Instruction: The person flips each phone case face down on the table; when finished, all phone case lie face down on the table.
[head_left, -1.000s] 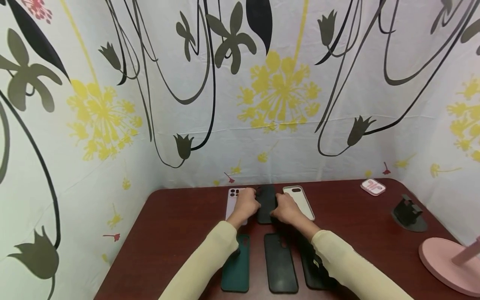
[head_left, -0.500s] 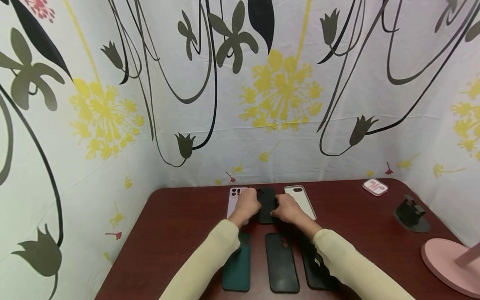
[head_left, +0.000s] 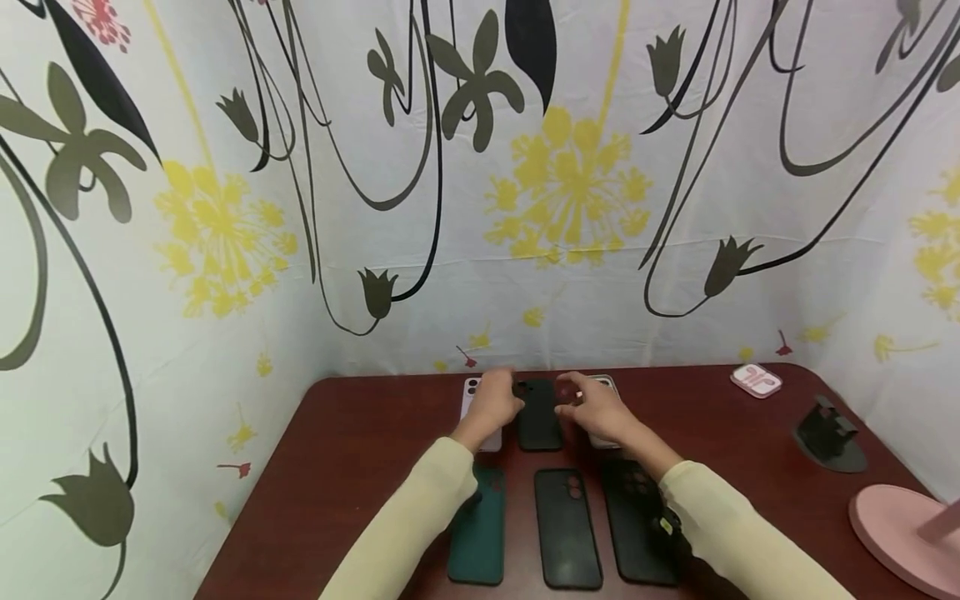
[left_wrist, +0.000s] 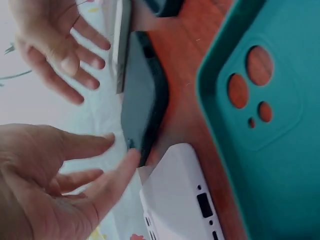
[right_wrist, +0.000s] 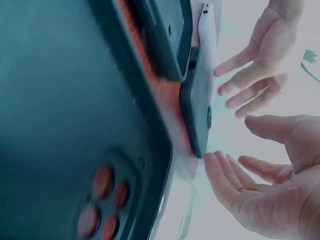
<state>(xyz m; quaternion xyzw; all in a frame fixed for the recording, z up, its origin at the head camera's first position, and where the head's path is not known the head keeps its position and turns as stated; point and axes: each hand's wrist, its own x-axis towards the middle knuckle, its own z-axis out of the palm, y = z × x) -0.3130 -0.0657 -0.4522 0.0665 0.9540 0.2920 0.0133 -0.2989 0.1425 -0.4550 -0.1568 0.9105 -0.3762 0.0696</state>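
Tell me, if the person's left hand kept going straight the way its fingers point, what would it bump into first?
Probably the black phone case in the back row. In the left wrist view the left hand has straight fingers aimed at that case's edge, very close, though I cannot tell whether they already touch.

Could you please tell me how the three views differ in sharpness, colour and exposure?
Head view: evenly lit and sharp, the table edges bowed by a wide lens. Left wrist view: the left hand and the teal case are soft, the backdrop washed out. Right wrist view: a bluish cast, the near dark case blurred, the background behind the right hand overexposed.
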